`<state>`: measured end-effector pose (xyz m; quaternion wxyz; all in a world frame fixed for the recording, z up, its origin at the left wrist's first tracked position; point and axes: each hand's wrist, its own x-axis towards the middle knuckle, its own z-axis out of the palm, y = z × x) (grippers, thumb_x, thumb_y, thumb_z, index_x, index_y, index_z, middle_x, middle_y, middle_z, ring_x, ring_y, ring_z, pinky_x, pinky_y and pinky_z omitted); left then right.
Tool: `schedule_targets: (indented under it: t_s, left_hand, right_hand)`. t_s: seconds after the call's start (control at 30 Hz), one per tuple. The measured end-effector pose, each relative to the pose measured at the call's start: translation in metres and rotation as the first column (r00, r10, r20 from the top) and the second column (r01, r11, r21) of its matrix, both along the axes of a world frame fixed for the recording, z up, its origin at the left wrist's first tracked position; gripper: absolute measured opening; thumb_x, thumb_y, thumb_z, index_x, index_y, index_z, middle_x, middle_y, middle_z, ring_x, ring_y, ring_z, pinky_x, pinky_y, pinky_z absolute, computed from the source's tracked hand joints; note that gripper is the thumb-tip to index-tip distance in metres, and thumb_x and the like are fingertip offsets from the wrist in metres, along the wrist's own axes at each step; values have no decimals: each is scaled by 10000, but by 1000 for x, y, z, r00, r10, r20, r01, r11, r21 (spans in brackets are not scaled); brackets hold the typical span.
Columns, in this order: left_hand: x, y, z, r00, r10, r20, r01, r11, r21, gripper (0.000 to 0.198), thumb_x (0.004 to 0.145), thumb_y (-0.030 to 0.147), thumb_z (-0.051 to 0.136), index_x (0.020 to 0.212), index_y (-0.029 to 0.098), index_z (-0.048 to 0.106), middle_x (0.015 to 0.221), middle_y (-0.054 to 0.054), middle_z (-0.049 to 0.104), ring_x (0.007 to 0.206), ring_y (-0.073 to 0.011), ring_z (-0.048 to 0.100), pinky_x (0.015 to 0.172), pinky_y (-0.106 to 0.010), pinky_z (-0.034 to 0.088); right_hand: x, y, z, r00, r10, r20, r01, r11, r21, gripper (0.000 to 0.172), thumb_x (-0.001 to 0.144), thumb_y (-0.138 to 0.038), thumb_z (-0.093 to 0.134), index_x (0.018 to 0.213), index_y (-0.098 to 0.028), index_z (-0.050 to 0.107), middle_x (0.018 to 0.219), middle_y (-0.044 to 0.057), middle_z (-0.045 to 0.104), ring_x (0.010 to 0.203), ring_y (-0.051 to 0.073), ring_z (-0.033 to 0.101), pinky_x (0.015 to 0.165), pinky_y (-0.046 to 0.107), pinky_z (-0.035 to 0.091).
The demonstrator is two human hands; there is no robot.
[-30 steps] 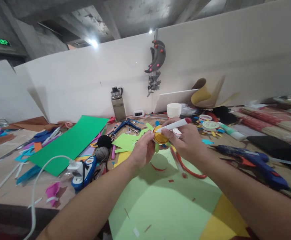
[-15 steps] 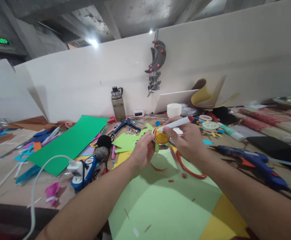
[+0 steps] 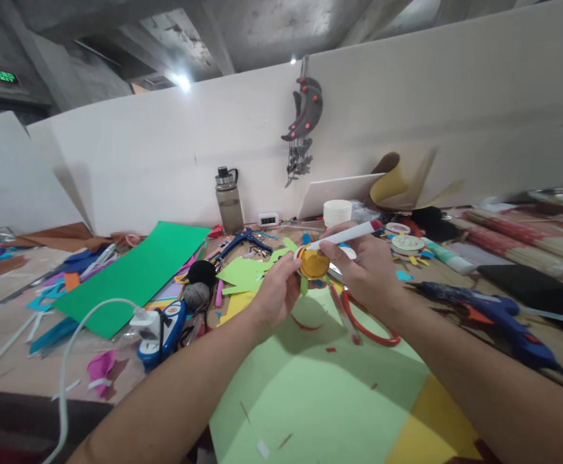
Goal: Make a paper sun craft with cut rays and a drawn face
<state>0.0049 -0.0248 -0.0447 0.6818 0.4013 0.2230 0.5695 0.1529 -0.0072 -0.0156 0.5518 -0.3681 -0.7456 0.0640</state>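
My left hand (image 3: 280,288) is closed on the left edge of a small round craft piece (image 3: 314,263), which has a yellow middle, a pale rim and coloured paper tabs. In my right hand (image 3: 366,267) is a white marker with a dark red end (image 3: 346,234), slanting up to the right. The marker's other end lies over the top of the craft piece; its tip is hard to make out. Below both hands are red-handled scissors (image 3: 375,336) on a light green sheet (image 3: 320,393), with a few red paper scraps.
On the right lies a blue glue gun (image 3: 504,322). Decorated discs (image 3: 407,243) and stacked white paper cups (image 3: 337,211) stand beyond my hands. To the left are a green sheet (image 3: 141,277), a power strip (image 3: 165,335), yarn balls (image 3: 201,274) and a water bottle (image 3: 228,200).
The craft piece has tilted slightly, so more of its yellow face shows. The marker's red end has shifted a little to the right and down. Otherwise both hands stay in place.
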Motion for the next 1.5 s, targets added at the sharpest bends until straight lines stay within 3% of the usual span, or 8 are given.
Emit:
schedule_targets:
  t_s: [0.57, 1.5]
  left_hand:
    - [3, -5, 8, 1000, 9, 21, -8, 999, -50, 142, 775, 203, 598, 913, 170, 586, 931, -39, 662, 844, -170, 621, 832, -346, 509]
    - [1, -3, 3, 999, 9, 44, -8, 999, -34, 148, 816, 184, 549, 960, 156, 569, 931, -44, 675, 791, -151, 628, 814, -324, 502]
  right_hand:
    - [0, 2, -1, 997, -23, -67, 21, 999, -29, 173, 850, -402, 551, 847, -238, 605, 825, 46, 694, 770, 232, 649, 654, 342, 484]
    - [2, 14, -8, 982, 8, -187, -9, 1000, -5, 110, 831, -365, 595, 820, -258, 619, 726, 31, 681, 682, 220, 642, 636, 360, 479]
